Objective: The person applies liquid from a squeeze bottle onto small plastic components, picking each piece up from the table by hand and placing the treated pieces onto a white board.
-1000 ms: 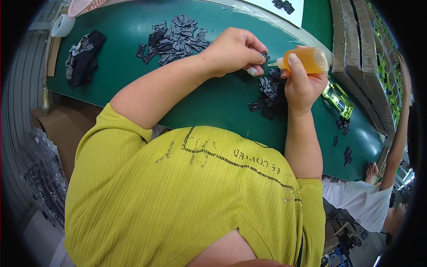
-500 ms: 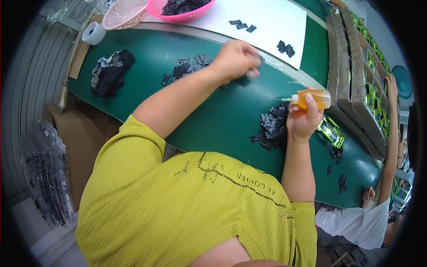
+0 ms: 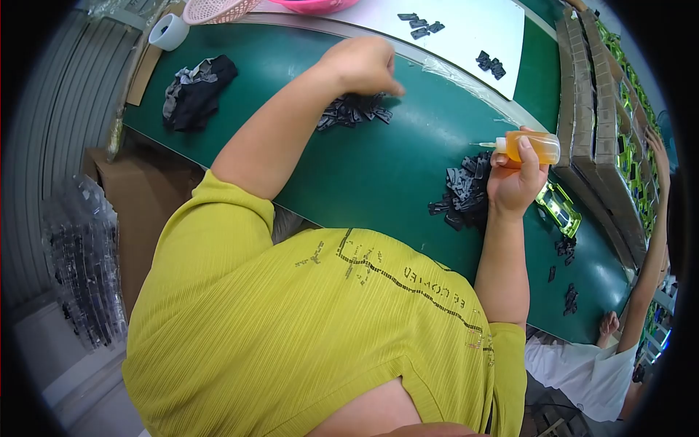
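My right hand point(image 3: 515, 182) is closed around a small squeeze bottle point(image 3: 537, 148) of orange liquid. The bottle lies sideways, its thin needle tip point(image 3: 482, 145) pointing left. Below the tip, beside my right wrist, is a heap of small black plastic parts point(image 3: 466, 191). My left hand point(image 3: 366, 67) is above the green table, just over another pile of black parts point(image 3: 353, 111). Its fingers are curled downward, and whatever they hold, if anything, is hidden.
A white board point(image 3: 466, 36) at the back carries small groups of black parts. Dark cloth point(image 3: 200, 93) lies at the left, near a white tape roll point(image 3: 168, 32). A bright green toy car body point(image 3: 559, 209) and cardboard boxes point(image 3: 582, 102) stand right. Another person's arm point(image 3: 650, 240) reaches in there.
My left hand has moved left and back from the board's near edge to above the pile of black parts. My right hand keeps the bottle in much the same place. The view has shifted slightly.
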`<action>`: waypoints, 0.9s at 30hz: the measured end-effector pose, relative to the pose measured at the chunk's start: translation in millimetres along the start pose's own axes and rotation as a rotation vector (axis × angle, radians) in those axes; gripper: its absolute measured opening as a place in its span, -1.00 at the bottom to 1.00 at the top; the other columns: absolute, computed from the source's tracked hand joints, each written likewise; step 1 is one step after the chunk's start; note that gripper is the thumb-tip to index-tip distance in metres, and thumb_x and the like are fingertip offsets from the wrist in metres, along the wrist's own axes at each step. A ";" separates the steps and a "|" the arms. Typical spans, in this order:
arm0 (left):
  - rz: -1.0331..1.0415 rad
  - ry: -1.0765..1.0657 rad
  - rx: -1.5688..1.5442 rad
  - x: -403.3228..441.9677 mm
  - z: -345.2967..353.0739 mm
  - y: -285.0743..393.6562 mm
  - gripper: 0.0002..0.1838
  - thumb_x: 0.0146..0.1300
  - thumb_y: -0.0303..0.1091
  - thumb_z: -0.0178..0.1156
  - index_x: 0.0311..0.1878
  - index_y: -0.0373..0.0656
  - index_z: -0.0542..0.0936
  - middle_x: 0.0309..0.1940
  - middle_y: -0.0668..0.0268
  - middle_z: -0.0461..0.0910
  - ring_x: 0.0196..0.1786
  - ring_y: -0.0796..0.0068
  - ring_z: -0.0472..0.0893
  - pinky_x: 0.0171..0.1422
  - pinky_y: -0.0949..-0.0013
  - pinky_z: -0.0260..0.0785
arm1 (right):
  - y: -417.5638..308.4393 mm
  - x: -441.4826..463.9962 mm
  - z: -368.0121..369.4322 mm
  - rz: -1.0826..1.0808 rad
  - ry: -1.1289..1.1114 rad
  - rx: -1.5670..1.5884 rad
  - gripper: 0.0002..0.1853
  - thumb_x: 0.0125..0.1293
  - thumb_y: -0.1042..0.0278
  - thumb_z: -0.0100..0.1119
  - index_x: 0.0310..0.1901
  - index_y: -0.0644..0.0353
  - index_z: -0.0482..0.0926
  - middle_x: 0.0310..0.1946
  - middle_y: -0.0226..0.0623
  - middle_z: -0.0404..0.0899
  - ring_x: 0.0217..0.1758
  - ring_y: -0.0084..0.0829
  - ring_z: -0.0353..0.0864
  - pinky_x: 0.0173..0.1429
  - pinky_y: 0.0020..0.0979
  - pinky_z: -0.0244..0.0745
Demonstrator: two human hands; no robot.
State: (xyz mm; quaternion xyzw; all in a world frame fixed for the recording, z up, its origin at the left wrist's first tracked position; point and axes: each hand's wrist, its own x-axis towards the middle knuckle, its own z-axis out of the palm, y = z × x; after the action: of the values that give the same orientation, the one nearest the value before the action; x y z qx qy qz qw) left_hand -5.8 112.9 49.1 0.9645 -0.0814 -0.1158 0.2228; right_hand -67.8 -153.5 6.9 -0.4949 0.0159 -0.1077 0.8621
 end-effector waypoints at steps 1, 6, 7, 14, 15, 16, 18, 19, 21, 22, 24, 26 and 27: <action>-0.004 -0.035 0.077 -5.6 1.3 -1.9 -0.65 -0.06 -0.17 0.41 -0.32 -0.24 0.60 -0.40 0.16 0.63 -0.26 0.26 0.62 -0.15 0.25 0.44 | -0.1 -0.3 1.2 -0.003 -0.003 -0.008 -0.73 0.19 0.43 0.18 -0.08 0.28 0.44 -0.34 -0.26 0.48 -0.52 -0.52 0.43 -0.54 -0.56 0.36; -0.048 -0.064 0.007 -12.1 6.3 -5.4 -0.72 -0.05 -0.25 0.42 -0.37 -0.23 0.59 -0.40 0.14 0.62 -0.25 0.19 0.60 -0.14 0.22 0.42 | -1.1 -3.7 6.6 -0.022 0.017 -0.032 -0.72 0.19 0.44 0.18 -0.08 0.30 0.44 -0.34 -0.26 0.48 -0.53 -0.51 0.43 -0.55 -0.55 0.37; -0.046 -0.072 -0.003 -12.4 6.4 -4.3 -0.73 -0.04 -0.26 0.41 -0.38 -0.23 0.58 -0.40 0.14 0.62 -0.25 0.19 0.59 -0.15 0.22 0.42 | -1.6 -4.1 6.1 -0.020 0.011 -0.028 -0.72 0.19 0.44 0.18 -0.08 0.30 0.44 -0.34 -0.25 0.48 -0.53 -0.51 0.44 -0.54 -0.55 0.37; 0.088 0.057 -0.245 -17.6 7.4 1.3 -0.79 0.11 -0.29 0.34 -0.32 -0.22 0.58 -0.47 0.23 0.60 -0.49 0.44 0.58 -0.43 0.36 0.41 | -3.0 -3.8 5.4 -0.022 0.004 -0.022 -0.72 0.19 0.44 0.18 -0.08 0.30 0.43 -0.37 -0.22 0.49 -0.55 -0.49 0.44 -0.53 -0.54 0.39; 0.058 0.028 -0.404 -22.5 4.5 11.1 -0.80 0.13 -0.30 0.33 -0.32 -0.22 0.58 -0.48 0.25 0.59 -0.52 0.49 0.57 -0.48 0.41 0.39 | -2.7 -3.6 5.6 -0.020 0.003 -0.020 -0.73 0.19 0.44 0.18 -0.09 0.30 0.43 -0.37 -0.22 0.49 -0.55 -0.48 0.44 -0.53 -0.54 0.39; 0.028 -0.003 -0.564 -28.6 2.1 25.5 -0.81 0.16 -0.30 0.31 -0.32 -0.22 0.57 -0.48 0.26 0.58 -0.55 0.54 0.55 -0.52 0.46 0.38 | -1.9 -3.7 5.5 -0.018 -0.001 -0.016 -0.73 0.19 0.44 0.18 -0.09 0.30 0.43 -0.38 -0.22 0.49 -0.56 -0.47 0.44 -0.53 -0.53 0.39; 0.022 -0.067 -0.771 -29.4 10.1 41.5 -0.82 0.20 -0.31 0.29 -0.30 -0.22 0.58 -0.48 0.28 0.58 -0.59 0.60 0.54 -0.57 0.53 0.37 | -1.5 -3.7 4.1 -0.017 -0.005 -0.013 -0.73 0.18 0.44 0.18 -0.10 0.30 0.43 -0.38 -0.21 0.49 -0.56 -0.46 0.44 -0.52 -0.52 0.39; 0.046 -0.098 -0.816 -27.2 18.0 45.7 -0.82 0.20 -0.32 0.28 -0.27 -0.24 0.58 -0.47 0.29 0.58 -0.60 0.61 0.54 -0.58 0.54 0.38 | -2.2 -4.0 3.9 -0.019 -0.008 -0.006 -0.73 0.18 0.44 0.18 -0.10 0.30 0.43 -0.39 -0.21 0.49 -0.56 -0.45 0.44 -0.52 -0.52 0.39; 0.064 -0.162 -0.905 -23.9 33.2 50.6 -0.81 0.22 -0.35 0.27 -0.19 -0.27 0.59 -0.46 0.29 0.58 -0.58 0.61 0.55 -0.57 0.55 0.41 | -4.2 -4.2 4.9 -0.022 -0.012 0.008 -0.74 0.18 0.44 0.18 -0.10 0.30 0.43 -0.40 -0.21 0.49 -0.56 -0.45 0.44 -0.52 -0.51 0.39; 0.059 -0.196 -0.950 -22.3 41.2 52.1 -0.78 0.22 -0.37 0.26 -0.14 -0.29 0.59 -0.45 0.29 0.58 -0.56 0.60 0.57 -0.55 0.54 0.43 | -4.2 -3.9 5.2 -0.028 -0.002 0.017 -0.73 0.17 0.44 0.19 -0.11 0.30 0.43 -0.41 -0.20 0.50 -0.57 -0.45 0.45 -0.53 -0.51 0.39; 0.065 -0.282 -1.010 -20.3 54.0 53.9 -0.68 0.23 -0.46 0.22 0.04 -0.34 0.56 -0.40 0.28 0.59 -0.48 0.55 0.61 -0.44 0.52 0.50 | -4.0 -2.7 5.3 -0.035 0.010 0.008 -0.74 0.17 0.44 0.18 -0.12 0.30 0.44 -0.42 -0.20 0.50 -0.57 -0.44 0.46 -0.54 -0.51 0.39; 0.072 -0.322 -1.082 -18.8 68.9 50.6 -0.68 0.23 -0.48 0.21 0.05 -0.34 0.56 -0.36 0.26 0.59 -0.44 0.53 0.63 -0.38 0.52 0.52 | -3.6 -2.1 3.5 -0.027 0.008 0.017 -0.75 0.17 0.46 0.19 -0.12 0.31 0.44 -0.41 -0.20 0.51 -0.56 -0.44 0.48 -0.54 -0.52 0.39; 0.074 -0.340 -1.118 -18.5 72.9 49.8 -0.69 0.23 -0.50 0.20 0.05 -0.34 0.56 -0.34 0.26 0.59 -0.42 0.52 0.64 -0.35 0.51 0.53 | -2.3 -1.7 2.0 -0.040 0.009 0.000 -0.75 0.17 0.47 0.20 -0.12 0.31 0.45 -0.41 -0.20 0.52 -0.55 -0.45 0.49 -0.53 -0.53 0.40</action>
State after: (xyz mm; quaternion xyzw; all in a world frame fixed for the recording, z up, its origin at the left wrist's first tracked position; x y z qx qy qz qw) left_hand -47.8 42.5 11.2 0.6651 -0.0764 -0.2864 0.6854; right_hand -69.6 -152.5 9.8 -0.4949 0.0098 -0.1270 0.8596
